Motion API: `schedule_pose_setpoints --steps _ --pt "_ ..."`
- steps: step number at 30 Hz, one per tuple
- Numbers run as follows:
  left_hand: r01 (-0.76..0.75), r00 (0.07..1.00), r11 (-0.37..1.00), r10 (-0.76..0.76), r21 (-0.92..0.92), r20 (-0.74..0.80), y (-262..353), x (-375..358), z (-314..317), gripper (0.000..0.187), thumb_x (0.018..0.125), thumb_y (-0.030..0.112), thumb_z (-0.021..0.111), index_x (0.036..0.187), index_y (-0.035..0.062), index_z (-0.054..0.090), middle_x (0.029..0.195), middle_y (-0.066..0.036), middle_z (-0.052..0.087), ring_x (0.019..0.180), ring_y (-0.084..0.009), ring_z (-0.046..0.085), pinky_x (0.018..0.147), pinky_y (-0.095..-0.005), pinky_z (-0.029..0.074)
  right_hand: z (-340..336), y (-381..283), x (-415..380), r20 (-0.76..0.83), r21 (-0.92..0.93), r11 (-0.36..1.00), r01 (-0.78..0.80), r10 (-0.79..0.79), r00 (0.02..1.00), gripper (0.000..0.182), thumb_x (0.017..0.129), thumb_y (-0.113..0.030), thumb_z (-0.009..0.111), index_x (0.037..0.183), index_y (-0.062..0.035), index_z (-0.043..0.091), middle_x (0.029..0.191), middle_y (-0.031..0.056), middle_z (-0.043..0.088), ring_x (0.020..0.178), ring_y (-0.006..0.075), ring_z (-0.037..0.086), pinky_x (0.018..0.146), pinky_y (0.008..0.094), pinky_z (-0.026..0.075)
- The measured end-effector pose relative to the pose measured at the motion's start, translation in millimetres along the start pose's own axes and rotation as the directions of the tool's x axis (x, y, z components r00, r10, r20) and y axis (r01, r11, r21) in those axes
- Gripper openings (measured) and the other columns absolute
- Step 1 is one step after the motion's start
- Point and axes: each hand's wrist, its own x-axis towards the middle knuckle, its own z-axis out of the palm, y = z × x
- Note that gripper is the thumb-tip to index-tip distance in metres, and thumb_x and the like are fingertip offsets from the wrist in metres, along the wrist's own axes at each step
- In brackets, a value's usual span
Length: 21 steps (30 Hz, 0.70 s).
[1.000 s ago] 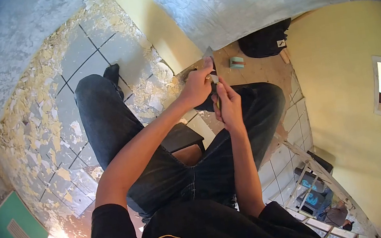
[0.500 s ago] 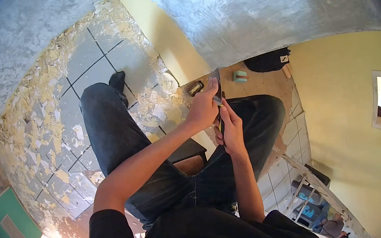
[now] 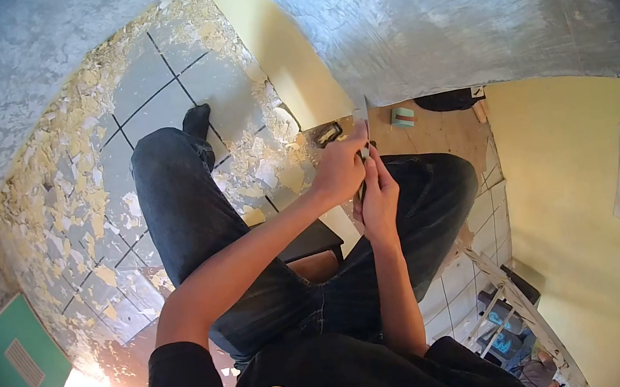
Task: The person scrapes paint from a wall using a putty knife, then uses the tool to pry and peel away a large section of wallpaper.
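Both my hands are on a scraper (image 3: 361, 113) that points away from me, its metal blade reaching the lower edge of the grey, bare-looking wall (image 3: 429, 26). My left hand (image 3: 341, 168) is closed around the front of it, with a finger lying along the base of the blade. Just behind, my right hand (image 3: 378, 198) grips the dark handle, mostly hidden by the fingers. Next to the blade is the narrow yellow wall face (image 3: 279, 59).
Paint flakes (image 3: 76, 218) litter the tiled floor (image 3: 156, 112) on the left. Beyond my hands lie a small dark object (image 3: 328, 134), a pale green block (image 3: 402, 117) and a black item (image 3: 444, 101). A wooden ladder (image 3: 524, 306) stands lower right, near a yellow wall (image 3: 570, 181).
My left hand has drawn back from along the blade and curled nearer the handle. The scraper has shifted slightly right in view, and the whole view has moved a little.
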Motion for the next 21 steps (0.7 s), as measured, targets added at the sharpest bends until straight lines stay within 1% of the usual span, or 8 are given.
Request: schedule_pose_setpoints --steps 4,5,7,10,15,18,20,21 --pt "-0.056 0.997 0.994 0.050 -0.095 -0.064 -7.5 0.9 2.7 0.049 0.084 -0.005 0.044 0.133 0.0001 0.045 0.110 -0.027 0.060 0.067 -0.0167 0.061 0.061 -0.0311 0.047 11.3 5.1 2.8 0.000 0.056 0.998 -0.013 0.013 1.000 0.042 0.102 -0.027 0.042 0.137 -0.0043 0.045 0.057 -0.0044 0.042 0.040 0.0016 0.035 0.034 0.0202 0.026" --pt "-0.059 0.996 0.994 0.053 -0.094 -0.066 -5.9 -0.6 1.4 0.049 0.084 -0.005 0.044 0.133 0.0001 0.045 0.110 -0.027 0.060 0.067 -0.0167 0.061 0.061 -0.0311 0.047 11.1 3.4 -0.8 0.001 0.056 0.998 -0.009 0.009 1.000 0.042 0.102 -0.027 0.042 0.137 -0.0043 0.045 0.057 -0.0044 0.042 0.040 0.0016 0.035 0.034 0.0202 0.026" --pt "0.138 0.982 0.989 -0.129 -0.060 0.137 10.9 -3.8 -5.4 0.047 0.082 -0.005 0.044 0.130 -0.0019 0.048 0.116 -0.030 0.054 0.076 -0.0367 0.064 0.067 -0.0353 0.048 6.9 -1.7 -10.7 -0.055 -0.017 1.000 -0.007 0.006 0.998 0.043 0.101 -0.028 0.044 0.138 -0.0044 0.044 0.058 -0.0041 0.042 0.040 0.0016 0.035 0.034 0.0203 0.026" --pt "-0.016 0.998 0.989 0.026 -0.145 0.064 6.9 0.7 -1.8 0.047 0.083 -0.004 0.044 0.130 -0.0009 0.048 0.113 -0.031 0.054 0.072 -0.0344 0.065 0.064 -0.0350 0.048 -3.4 -1.1 -3.7 -0.030 -0.032 0.999 0.035 -0.036 0.999 0.044 0.101 -0.028 0.044 0.138 -0.0040 0.044 0.059 -0.0039 0.043 0.040 0.0016 0.035 0.034 0.0204 0.026" --pt "0.103 0.982 0.990 -0.087 -0.091 0.168 -1.0 -0.3 -1.0 0.047 0.084 -0.006 0.042 0.131 -0.0029 0.046 0.120 -0.029 0.053 0.069 -0.0290 0.067 0.061 -0.0320 0.050 0.2 2.3 -6.4 -0.051 -0.043 0.997 0.062 -0.064 0.997 0.044 0.101 -0.028 0.045 0.138 -0.0035 0.044 0.061 -0.0032 0.044 0.040 0.0018 0.035 0.034 0.0201 0.027" --pt "-0.135 0.989 0.979 0.143 -0.153 0.043 -2.3 -1.6 2.2 0.048 0.084 -0.007 0.040 0.131 -0.0038 0.045 0.124 -0.028 0.053 0.064 -0.0268 0.067 0.057 -0.0302 0.050 -3.6 2.7 -5.1 -0.021 -0.029 0.997 0.065 -0.066 0.998 0.044 0.101 -0.028 0.045 0.138 -0.0035 0.044 0.062 -0.0032 0.044 0.040 0.0020 0.035 0.034 0.0200 0.027" --pt "0.255 0.946 0.943 -0.199 -0.213 0.255 15.7 4.0 -13.5 0.050 0.083 -0.008 0.039 0.132 -0.0029 0.044 0.126 -0.027 0.052 0.076 -0.0307 0.068 0.066 -0.0331 0.052 7.0 5.0 -6.1 -0.092 -0.005 0.998 0.069 -0.069 0.993 0.043 0.101 -0.026 0.044 0.138 -0.0037 0.044 0.060 -0.0039 0.043 0.040 0.0017 0.034 0.033 0.0201 0.026" --pt "0.246 0.948 0.945 -0.188 -0.216 0.257 20.1 1.5 -13.9 0.051 0.082 -0.009 0.038 0.133 -0.0024 0.044 0.124 -0.028 0.052 0.087 -0.0355 0.067 0.077 -0.0375 0.051 6.3 5.8 -8.4 -0.084 -0.007 0.997 0.071 -0.071 0.994 0.043 0.101 -0.026 0.044 0.138 -0.0040 0.044 0.060 -0.0043 0.043 0.040 0.0015 0.034 0.033 0.0203 0.026"
